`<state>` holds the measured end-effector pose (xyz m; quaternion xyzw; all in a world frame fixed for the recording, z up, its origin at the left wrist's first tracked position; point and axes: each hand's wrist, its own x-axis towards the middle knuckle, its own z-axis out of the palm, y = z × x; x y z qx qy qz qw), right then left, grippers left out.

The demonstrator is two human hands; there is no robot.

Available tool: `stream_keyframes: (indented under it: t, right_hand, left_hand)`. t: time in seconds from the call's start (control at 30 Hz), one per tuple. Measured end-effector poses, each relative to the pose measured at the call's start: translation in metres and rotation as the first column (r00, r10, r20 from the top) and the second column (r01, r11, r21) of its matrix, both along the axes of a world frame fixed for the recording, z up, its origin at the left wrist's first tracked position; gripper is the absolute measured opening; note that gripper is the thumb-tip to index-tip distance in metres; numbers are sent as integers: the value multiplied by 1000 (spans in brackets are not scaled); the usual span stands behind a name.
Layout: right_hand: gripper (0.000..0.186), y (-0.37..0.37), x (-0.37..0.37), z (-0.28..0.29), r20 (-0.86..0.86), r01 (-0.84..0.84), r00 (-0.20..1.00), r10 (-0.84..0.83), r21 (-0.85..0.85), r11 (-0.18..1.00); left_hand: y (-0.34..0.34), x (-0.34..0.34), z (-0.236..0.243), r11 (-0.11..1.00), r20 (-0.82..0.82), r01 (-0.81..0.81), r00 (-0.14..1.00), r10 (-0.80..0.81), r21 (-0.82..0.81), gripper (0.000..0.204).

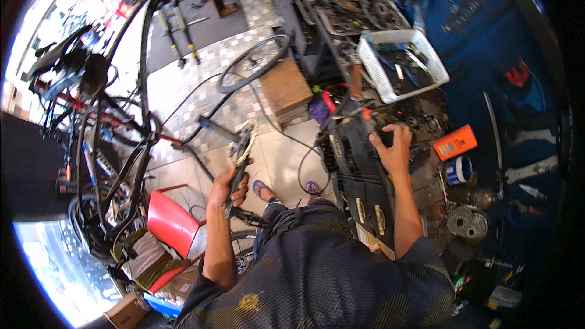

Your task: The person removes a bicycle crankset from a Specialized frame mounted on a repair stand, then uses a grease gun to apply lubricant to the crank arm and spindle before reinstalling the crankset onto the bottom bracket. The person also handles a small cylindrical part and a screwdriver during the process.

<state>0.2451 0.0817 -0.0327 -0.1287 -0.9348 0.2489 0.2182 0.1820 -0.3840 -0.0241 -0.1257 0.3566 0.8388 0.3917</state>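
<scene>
My left hand [228, 186] is wrapped round the dark arm of what looks like a bicycle crankset [242, 147]. A pale gold toothed edge runs along it, and a dark tube sticks out toward the upper left. It is held up over the tiled floor, in front of my body. My right hand [395, 151] is above the cluttered workbench, thumb and fingers apart, with nothing visible between them. Beside that hand lies a long black case-like piece [364, 167] with pale slotted parts along it.
A white plastic basket [440, 67] of tools, an orange box [455, 142] and a blue-and-white can [459, 170] occupy the bench. Tools hang on the blue board [481, 42]. A wooden box [286, 88], hoop-shaped tube [234, 67], red chair [173, 222] and bicycle frame [144, 55] stand around the floor.
</scene>
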Motion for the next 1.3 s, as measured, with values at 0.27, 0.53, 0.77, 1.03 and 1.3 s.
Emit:
stream_keyframes:
  t: [0.27,0.53,0.77,1.03,1.3]
  right_hand:
    - [44,-288,-107,-21,-224,-202,778,587,-974,-103]
    - [62,-386,-165,-8,-349,3,585,732,-902,-432]
    - [51,-426,-203,-48,-185,112,555,811,-949,-293]
    - [49,-487,-260,-143,99,-437,630,770,-774,457]
    - [58,-516,-284,-179,100,-595,517,850,-672,441]
  left_hand:
    - [-55,-30,-11,917,-99,29,995,11,398,62]
    - [-123,-36,-19,915,-154,22,987,44,403,57]
    - [-176,-64,-58,950,-329,-25,941,-83,-310,61]
    - [-234,-97,5,-374,-487,-647,754,-440,-665,44]
    - [-273,-128,4,-527,193,76,966,-170,-847,54]
